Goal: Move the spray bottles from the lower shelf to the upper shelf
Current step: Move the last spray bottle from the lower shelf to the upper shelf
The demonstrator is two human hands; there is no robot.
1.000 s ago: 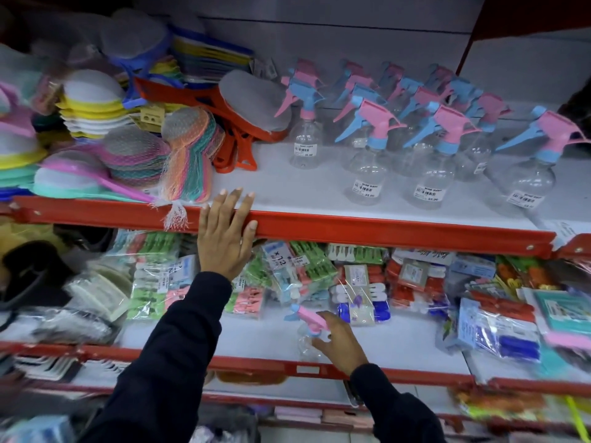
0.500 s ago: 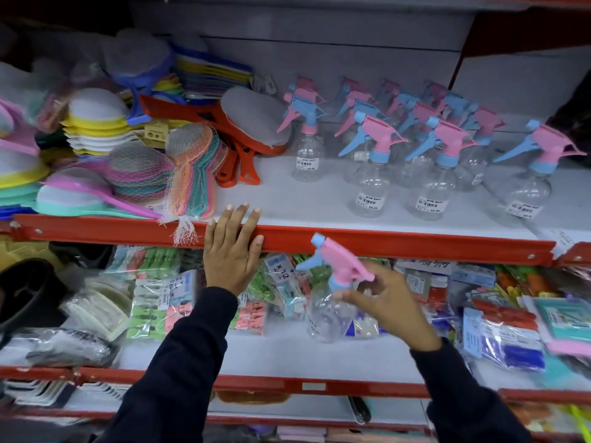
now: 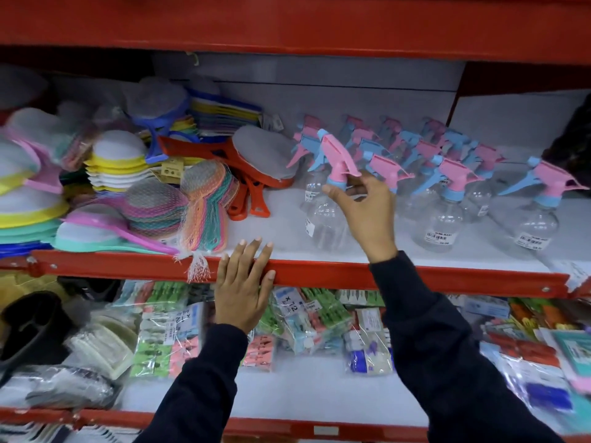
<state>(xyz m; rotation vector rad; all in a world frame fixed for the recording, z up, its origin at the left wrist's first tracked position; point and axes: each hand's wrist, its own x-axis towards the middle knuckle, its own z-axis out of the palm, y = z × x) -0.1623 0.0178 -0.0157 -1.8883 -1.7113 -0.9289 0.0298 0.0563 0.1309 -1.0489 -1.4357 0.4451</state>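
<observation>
- Right hand point(image 3: 367, 212) pinches the neck of a clear spray bottle point(image 3: 326, 219) with pink-and-blue trigger head, thumb and fingers around the blue collar.
- Bottle is over the upper shelf point(image 3: 281, 231), tilted, at left front of the other spray bottles point(image 3: 441, 219) standing there; can't tell if its base touches the shelf.
- Left hand point(image 3: 243, 289) lies flat, fingers spread, on the red shelf edge point(image 3: 447, 278), gripping nothing.
- Lower shelf point(image 3: 307, 388) holds bagged clothespin packs point(image 3: 300, 318).
</observation>
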